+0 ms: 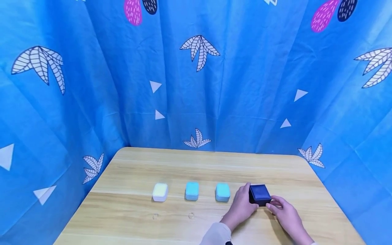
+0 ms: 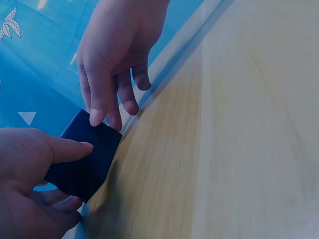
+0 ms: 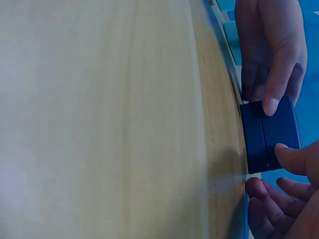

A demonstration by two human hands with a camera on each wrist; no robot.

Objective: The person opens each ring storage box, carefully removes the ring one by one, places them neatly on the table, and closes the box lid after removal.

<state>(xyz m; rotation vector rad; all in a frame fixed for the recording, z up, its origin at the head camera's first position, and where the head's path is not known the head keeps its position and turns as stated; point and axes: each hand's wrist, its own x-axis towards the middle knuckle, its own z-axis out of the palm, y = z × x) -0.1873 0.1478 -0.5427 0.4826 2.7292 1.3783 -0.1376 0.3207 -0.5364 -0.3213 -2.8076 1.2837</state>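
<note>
A closed dark navy ring box stands at the right of the row on the wooden table, a lid seam showing across its front in the right wrist view. My left hand grips its left side, thumb on the front and fingers around the back. On the right side, my right hand pinches the box near its front corner, its thumb on the front face. Beside the left hand sits a turquoise box. What lies inside the navy box is hidden.
Further left stand another turquoise box and a white box. In front of them lie thin rings, one near the middle and one at left; a third is partly hidden by my left wrist. Blue patterned curtain surrounds the table.
</note>
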